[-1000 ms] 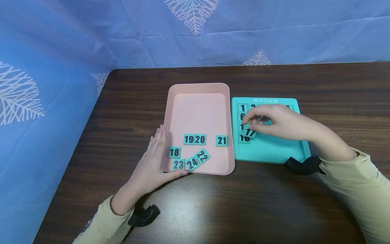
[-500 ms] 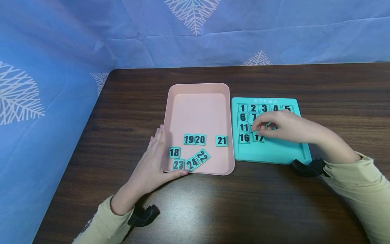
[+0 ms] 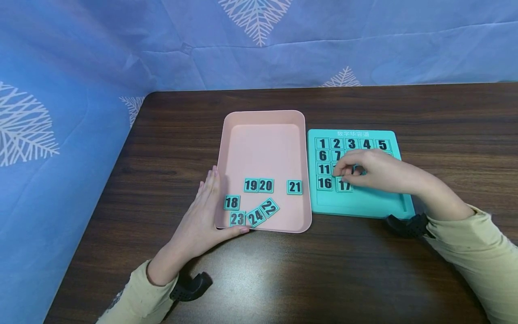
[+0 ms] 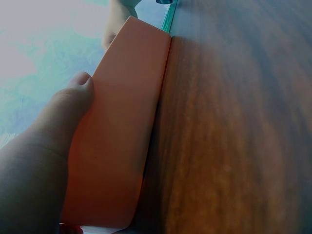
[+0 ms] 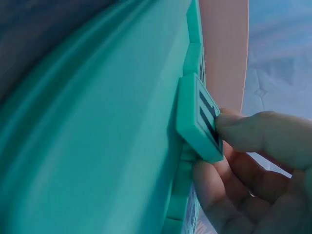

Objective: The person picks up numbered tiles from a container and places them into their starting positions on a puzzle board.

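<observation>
In the head view, my left hand [image 3: 198,220] rests against the near left corner of a pink tray [image 3: 267,148], fingers straight along its side. Its thumb [image 4: 73,97] presses on the tray's front wall in the left wrist view. My right hand [image 3: 372,168] pinches the number tile 17 [image 3: 345,186] between thumb and fingers over a teal number puzzle board [image 3: 376,204]. The right wrist view has this tile [image 5: 192,114] tilted, beside the tile 16 [image 3: 324,183]. Tiles 1 to 5 and 6, 7, 11 show in rows; the hand hides others.
Loose number tiles lie in the tray's near half: 18 [image 3: 231,202], 19 [image 3: 251,185], 20 [image 3: 265,185], 21 [image 3: 294,187], 22 [image 3: 269,207], 23 [image 3: 237,218] and 24 [image 3: 256,217]. Tray and board stand side by side on a dark wooden table [image 3: 323,274]. A blue cloth [image 3: 182,54] hangs behind.
My right hand has carried tile 17 rightward, from over tile 16 to the spot beside it. The left hand and the tray have stayed still.
</observation>
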`<action>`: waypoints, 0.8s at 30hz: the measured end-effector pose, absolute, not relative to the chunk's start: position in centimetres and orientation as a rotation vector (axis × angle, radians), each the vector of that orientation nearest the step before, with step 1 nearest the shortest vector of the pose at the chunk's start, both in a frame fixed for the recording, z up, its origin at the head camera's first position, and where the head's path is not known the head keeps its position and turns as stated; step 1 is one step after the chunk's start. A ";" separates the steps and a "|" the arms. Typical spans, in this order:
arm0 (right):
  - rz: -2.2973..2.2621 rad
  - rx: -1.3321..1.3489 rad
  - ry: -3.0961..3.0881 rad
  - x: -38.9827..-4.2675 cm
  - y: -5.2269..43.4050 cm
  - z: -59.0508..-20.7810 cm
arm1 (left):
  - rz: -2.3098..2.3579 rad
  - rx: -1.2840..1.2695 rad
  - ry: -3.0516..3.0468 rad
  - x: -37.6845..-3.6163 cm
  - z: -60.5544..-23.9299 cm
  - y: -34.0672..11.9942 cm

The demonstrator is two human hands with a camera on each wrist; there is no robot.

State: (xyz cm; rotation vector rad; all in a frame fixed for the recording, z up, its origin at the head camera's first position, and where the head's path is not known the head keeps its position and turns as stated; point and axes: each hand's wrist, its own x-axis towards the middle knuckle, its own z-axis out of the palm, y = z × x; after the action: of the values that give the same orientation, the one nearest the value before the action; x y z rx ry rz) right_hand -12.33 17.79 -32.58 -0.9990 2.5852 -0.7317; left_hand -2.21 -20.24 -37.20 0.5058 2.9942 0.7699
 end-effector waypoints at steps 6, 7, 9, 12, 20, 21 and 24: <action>-0.718 -0.997 2.621 -12.3 17.6 -32.8 | 0.770 0.508 2.994 -2.2 -37.2 -20.2; -0.714 -0.996 2.626 -12.3 17.6 -32.8 | 0.769 0.509 2.994 -2.2 -37.2 -20.2; -0.708 -1.000 2.635 -12.2 17.6 -32.8 | 0.769 0.509 2.993 -2.2 -37.2 -20.3; -0.702 -1.005 2.651 -12.2 17.5 -32.9 | 0.768 0.508 2.993 -2.2 -37.2 -20.3; -0.717 -1.026 2.681 -12.1 17.2 -33.2 | 0.771 0.505 2.990 -2.2 -37.2 -20.2; -0.720 -1.029 2.683 -12.1 17.2 -33.2 | 0.773 0.504 2.989 -2.2 -37.2 -20.2; -0.728 -1.036 2.689 -12.1 17.1 -33.3 | 0.777 0.510 2.988 -2.2 -37.1 -20.2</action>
State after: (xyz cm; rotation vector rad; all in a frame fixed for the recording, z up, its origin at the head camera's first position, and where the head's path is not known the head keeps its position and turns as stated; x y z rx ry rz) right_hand -12.12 17.13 -33.32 -1.0361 2.6894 -0.7280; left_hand -2.18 -20.24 -37.14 0.5100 2.9877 0.7771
